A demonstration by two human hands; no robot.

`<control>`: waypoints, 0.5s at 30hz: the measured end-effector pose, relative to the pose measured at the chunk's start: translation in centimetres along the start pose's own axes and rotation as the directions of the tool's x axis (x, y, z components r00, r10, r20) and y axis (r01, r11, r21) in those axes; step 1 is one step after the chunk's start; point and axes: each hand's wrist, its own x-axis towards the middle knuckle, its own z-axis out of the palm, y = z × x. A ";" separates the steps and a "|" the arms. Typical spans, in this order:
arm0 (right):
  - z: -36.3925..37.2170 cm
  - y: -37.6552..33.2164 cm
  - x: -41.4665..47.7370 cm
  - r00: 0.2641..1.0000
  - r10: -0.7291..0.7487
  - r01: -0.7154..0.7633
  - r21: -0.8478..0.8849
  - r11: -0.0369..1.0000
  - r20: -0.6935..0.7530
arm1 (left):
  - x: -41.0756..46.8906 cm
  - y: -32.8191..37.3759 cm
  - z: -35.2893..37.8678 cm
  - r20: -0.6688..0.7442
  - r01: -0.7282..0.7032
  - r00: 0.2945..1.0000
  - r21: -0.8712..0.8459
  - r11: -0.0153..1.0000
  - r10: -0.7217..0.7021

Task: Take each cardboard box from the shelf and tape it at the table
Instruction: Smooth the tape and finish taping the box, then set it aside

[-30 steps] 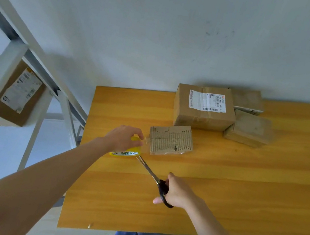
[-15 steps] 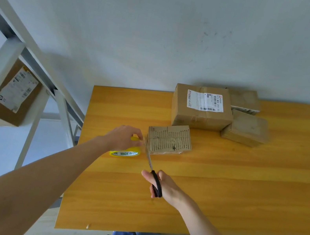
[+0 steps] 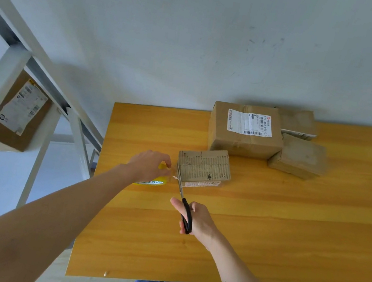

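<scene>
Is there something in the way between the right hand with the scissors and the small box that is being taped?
Nothing visible. Only bare table lies between the right hand and the small box. The scissors point up to the box's left corner, beside the yellow tape roll that the left hand holds.

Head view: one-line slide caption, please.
Left hand holds the yellow tape roll beside a small cardboard box; right hand points scissors between them.

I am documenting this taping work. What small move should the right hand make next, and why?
Probably close the scissors: their blades sit at the tape strip stretched between the yellow roll, held by the left hand, and the small box.
</scene>
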 end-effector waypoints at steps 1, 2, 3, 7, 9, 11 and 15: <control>0.1 0.0 0.0 1.000 -0.010 0.010 0.013 1.000 -0.015 | 0.0 0.0 0.1 -0.001 0.003 1.000 0.010 1.000 -0.003; 0.2 0.1 0.0 0.999 -0.022 0.023 0.019 1.000 -0.028 | 0.0 0.1 0.1 -0.002 0.006 1.000 0.020 1.000 -0.006; 0.3 0.2 0.0 0.999 -0.033 0.034 0.021 0.999 -0.040 | 0.0 0.2 0.2 -0.003 0.009 1.000 0.028 1.000 -0.009; 0.4 0.7 0.0 0.995 -0.063 0.066 0.030 0.997 -0.074 | -0.1 0.6 0.1 -0.010 0.007 1.000 0.066 0.998 -0.006; 0.4 0.8 0.1 0.993 -0.077 0.080 0.028 0.996 -0.085 | -0.1 0.8 -0.1 -0.015 -0.010 1.000 0.115 0.993 0.011; 0.4 0.7 0.2 0.992 -0.087 0.088 0.011 0.996 -0.091 | 0.0 1.1 -0.3 -0.021 -0.033 0.999 0.185 0.982 0.038; 0.5 0.1 0.3 0.992 -0.093 0.090 -0.038 0.995 -0.086 | -0.1 1.7 -0.8 -0.053 -0.077 0.993 0.410 0.909 0.108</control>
